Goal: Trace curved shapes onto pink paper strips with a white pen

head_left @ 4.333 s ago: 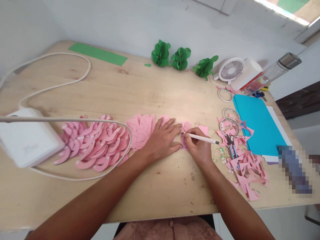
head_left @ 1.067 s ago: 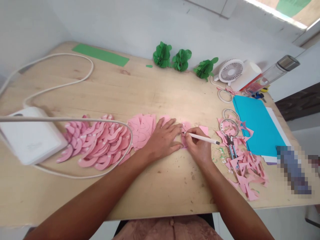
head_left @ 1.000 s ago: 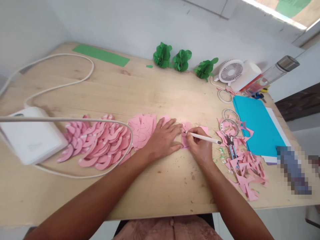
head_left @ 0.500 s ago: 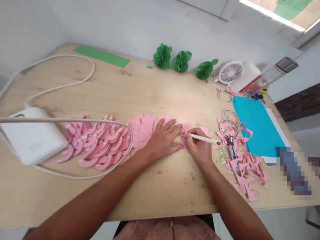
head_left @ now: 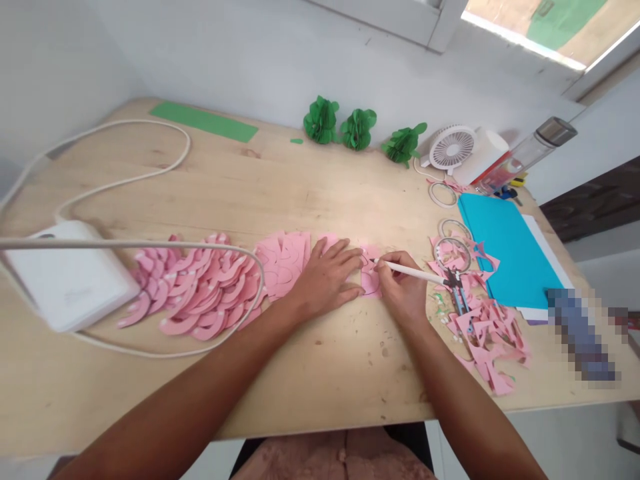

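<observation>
My right hand grips a white pencil, its dark tip on a small pink paper that bears curved drawn lines. To the left of that paper, my left hand lies flat with its fingers spread, the fingertips at the paper's left edge. Pink sheets with drawn curves lie just left of my left hand. Farther left is a heap of curved pink paper pieces.
A white box-like device with a looping cable stands at left. Pink scraps, scissors, tape rings and blue sheets lie at right. Green paper shapes, a fan and a bottle stand behind.
The pencil tip has moved slightly up and right over the pink paper, with my right hand. My left hand stays nearly in place. The view has shifted a little.
</observation>
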Tool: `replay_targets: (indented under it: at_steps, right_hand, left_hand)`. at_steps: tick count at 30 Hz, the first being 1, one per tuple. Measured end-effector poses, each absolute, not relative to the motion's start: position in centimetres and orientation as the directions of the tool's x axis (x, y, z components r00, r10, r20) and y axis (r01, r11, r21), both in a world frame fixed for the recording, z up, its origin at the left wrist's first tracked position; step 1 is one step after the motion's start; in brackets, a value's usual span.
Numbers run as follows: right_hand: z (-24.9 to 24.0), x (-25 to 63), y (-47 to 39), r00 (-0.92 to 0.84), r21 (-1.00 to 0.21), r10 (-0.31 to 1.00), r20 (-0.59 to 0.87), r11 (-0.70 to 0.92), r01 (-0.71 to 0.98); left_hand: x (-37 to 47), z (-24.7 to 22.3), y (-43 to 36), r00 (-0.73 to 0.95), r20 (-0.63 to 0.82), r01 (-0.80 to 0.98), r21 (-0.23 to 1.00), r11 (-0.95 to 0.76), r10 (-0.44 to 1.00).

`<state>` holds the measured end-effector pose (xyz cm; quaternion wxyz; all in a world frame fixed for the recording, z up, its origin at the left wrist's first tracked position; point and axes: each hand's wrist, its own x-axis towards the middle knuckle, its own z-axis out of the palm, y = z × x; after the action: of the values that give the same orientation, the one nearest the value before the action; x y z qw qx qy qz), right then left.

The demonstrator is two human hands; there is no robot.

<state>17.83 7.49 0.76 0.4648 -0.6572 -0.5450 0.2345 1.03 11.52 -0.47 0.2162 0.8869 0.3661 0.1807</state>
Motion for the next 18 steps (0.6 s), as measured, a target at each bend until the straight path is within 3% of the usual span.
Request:
replay_targets:
  at_steps: [5, 10, 18]
  right_hand:
    - [0.4, 17.9, 7.6, 0.338, -0.900, 0.916, 0.215, 0.052, 0.432]
    - [1.8, 18.1, 7.3, 0.372, -0.912, 0.917, 0.146, -0.021, 0.409]
    - [3.2, 18.2, 5.8, 0.257, -0.894, 0.965, 0.054, -0.068, 0.442]
  left_hand:
    - [1.0, -0.4, 11.6, 0.684, 0.149, 0.570, 0.501, -0.651, 0.714]
    - [1.0, -0.7, 11.6, 0.688, 0.159, 0.569, 0.487, -0.662, 0.708]
    - [1.1, -0.8, 11.5, 0.685, 0.159, 0.573, 0.486, -0.660, 0.711]
